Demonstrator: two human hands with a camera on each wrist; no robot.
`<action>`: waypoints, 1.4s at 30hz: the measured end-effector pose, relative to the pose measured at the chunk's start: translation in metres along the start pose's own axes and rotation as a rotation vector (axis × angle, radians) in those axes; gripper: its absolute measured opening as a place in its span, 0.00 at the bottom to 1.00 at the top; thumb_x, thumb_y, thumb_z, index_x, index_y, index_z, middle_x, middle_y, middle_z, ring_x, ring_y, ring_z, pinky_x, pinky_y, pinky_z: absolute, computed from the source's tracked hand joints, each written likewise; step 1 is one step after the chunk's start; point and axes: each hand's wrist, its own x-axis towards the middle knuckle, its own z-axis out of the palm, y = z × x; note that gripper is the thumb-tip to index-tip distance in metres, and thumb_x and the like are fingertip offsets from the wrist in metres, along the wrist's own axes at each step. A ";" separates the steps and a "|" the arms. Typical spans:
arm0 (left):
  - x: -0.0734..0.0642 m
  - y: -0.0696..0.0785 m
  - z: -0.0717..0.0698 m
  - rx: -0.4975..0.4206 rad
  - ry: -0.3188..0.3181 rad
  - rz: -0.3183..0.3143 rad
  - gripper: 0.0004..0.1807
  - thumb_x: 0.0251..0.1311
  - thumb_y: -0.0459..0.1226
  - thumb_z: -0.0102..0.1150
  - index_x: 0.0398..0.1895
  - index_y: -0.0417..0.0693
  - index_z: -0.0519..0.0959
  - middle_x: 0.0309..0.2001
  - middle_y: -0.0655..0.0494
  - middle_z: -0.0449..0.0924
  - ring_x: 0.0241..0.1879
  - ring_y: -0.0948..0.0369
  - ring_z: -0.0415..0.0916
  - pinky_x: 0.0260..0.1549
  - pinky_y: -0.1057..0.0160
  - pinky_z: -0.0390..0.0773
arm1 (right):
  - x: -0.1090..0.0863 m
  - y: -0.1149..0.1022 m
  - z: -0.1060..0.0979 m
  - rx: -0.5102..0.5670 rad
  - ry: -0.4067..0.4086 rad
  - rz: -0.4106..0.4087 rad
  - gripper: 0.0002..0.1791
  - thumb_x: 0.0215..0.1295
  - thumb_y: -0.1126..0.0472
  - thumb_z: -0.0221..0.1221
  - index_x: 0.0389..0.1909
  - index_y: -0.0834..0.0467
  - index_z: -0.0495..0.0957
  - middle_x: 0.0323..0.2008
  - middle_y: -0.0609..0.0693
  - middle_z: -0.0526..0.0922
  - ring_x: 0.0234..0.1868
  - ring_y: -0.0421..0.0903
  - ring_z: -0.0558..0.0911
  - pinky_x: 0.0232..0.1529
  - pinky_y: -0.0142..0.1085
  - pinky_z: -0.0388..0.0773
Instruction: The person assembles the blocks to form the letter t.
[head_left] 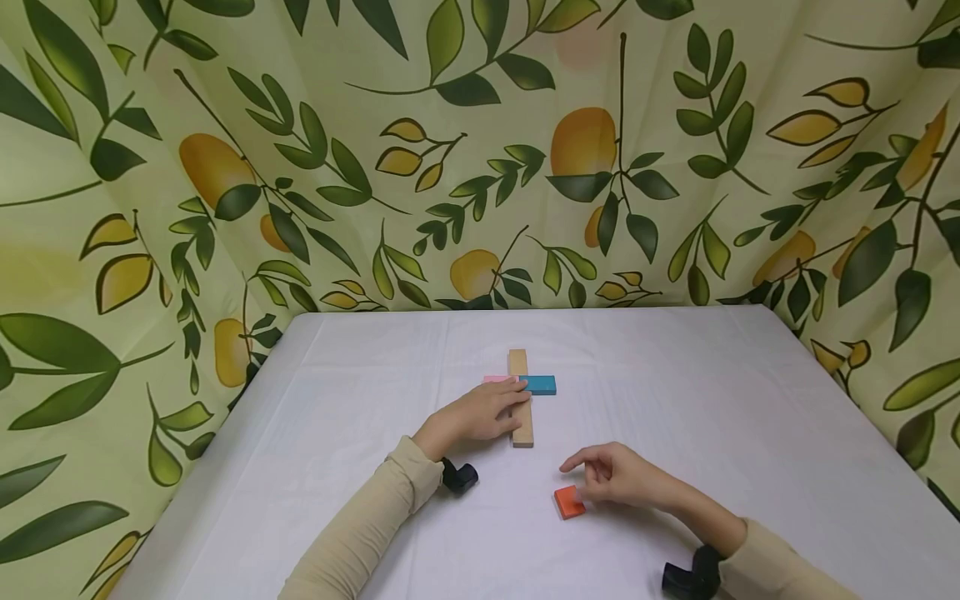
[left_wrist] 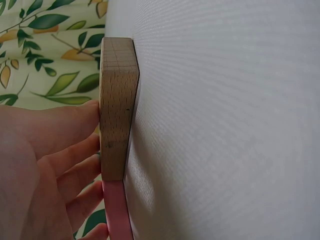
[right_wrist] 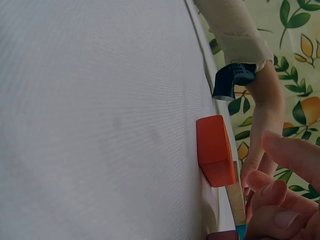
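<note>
Flat blocks form a cross on the white table: a plain wooden block [head_left: 522, 429] on the near side, another wooden block [head_left: 517, 361] on the far side, a pink block [head_left: 495, 379] at left and a blue block [head_left: 542, 385] at right. My left hand [head_left: 483, 411] rests its fingers over the middle of the cross. In the left wrist view, the thumb and fingertips touch the top of the near wooden block [left_wrist: 119, 115] beside the pink one [left_wrist: 117, 207]. Nearer me, my right hand [head_left: 618, 477] hovers by an orange-red block [head_left: 567, 503], index finger extended, other fingers loosely bent.
The white-clothed table [head_left: 360, 517] ends at a leaf-and-fruit patterned curtain [head_left: 480, 167] behind and at both sides. A dark purple-red block [right_wrist: 222, 235] peeks in at the bottom of the right wrist view. Black wrist cameras [head_left: 459, 477] sit on both wrists.
</note>
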 end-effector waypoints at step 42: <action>0.000 -0.004 0.003 -0.015 0.013 0.023 0.28 0.70 0.45 0.48 0.72 0.50 0.63 0.76 0.55 0.55 0.77 0.56 0.49 0.74 0.54 0.55 | -0.010 -0.007 0.019 -0.046 0.073 0.100 0.19 0.51 0.62 0.70 0.45 0.64 0.82 0.16 0.40 0.69 0.12 0.31 0.63 0.14 0.23 0.57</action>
